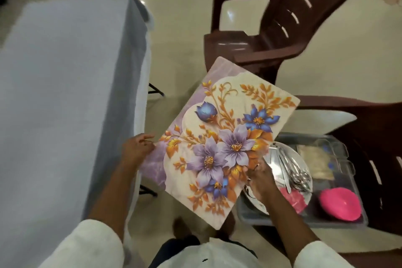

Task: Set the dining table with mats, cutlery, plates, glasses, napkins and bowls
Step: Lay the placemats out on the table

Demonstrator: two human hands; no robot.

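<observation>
A floral mat (pixel 217 137) with purple and blue flowers and orange leaves is held tilted in the air, right of the table (pixel 54 93). My left hand (pixel 137 150) pinches its left edge. Along the mat's right edge, my right hand (pixel 261 178) grips it above a grey bin (pixel 250 215). In the bin lie a steel plate (pixel 282 159) with cutlery (pixel 298 176) on it, a pink bowl (pixel 339 204), clear glasses (pixel 339 152) and a folded beige napkin (pixel 315 161). The table wears a pale blue-grey cloth.
A dark brown plastic chair (pixel 282 35) stands beyond the mat. The bin rests on a second brown chair (pixel 374 159) at the right. Cream floor tiles lie between the table and the chairs. My feet show below the mat.
</observation>
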